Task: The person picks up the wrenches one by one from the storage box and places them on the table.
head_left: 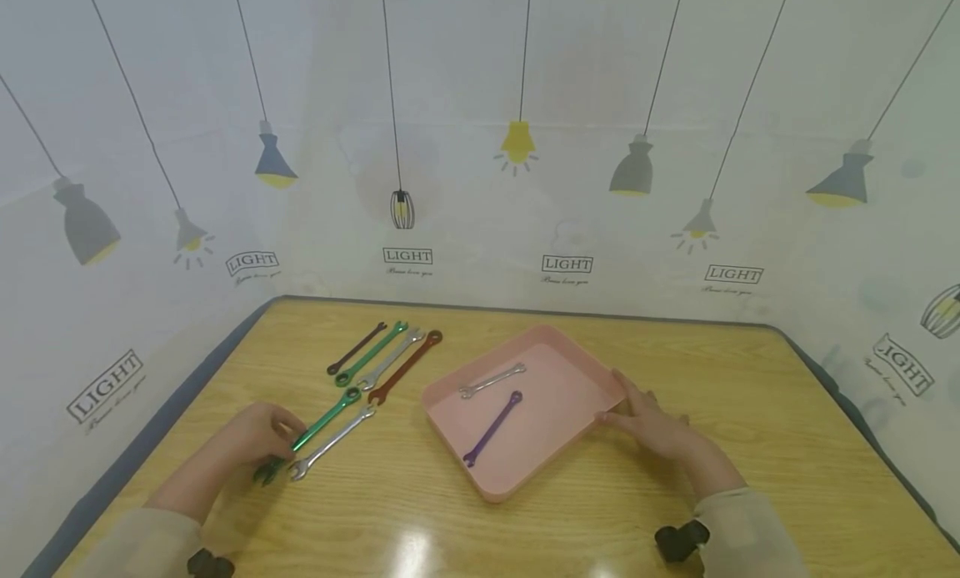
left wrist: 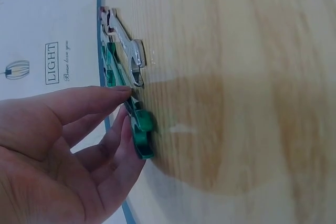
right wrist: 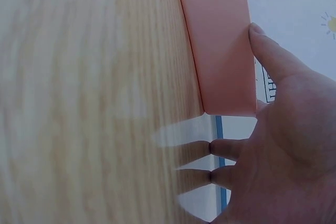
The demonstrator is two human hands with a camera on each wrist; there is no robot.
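Observation:
My left hand [head_left: 262,434] pinches a green combination wrench [left wrist: 143,129] near its open end, thumb on one side and fingers on the other. Its ring end points away, toward the other wrenches. Just right of it lies a silver wrench [head_left: 333,443] on the table. At the right corner of a pink tray [head_left: 551,453], my right hand [head_left: 651,424] holds the rim, with the thumb on the near side and the index finger round the corner. Inside the tray are a small silver wrench [head_left: 492,381] and a purple wrench [head_left: 492,429].
Farther back on the left lie a dark red wrench [head_left: 356,349], another green wrench [head_left: 372,354], a silver wrench [head_left: 392,360] and a red wrench [head_left: 406,369], side by side. A white curtain [head_left: 465,286] printed with lamps surrounds the wooden table [head_left: 360,528].

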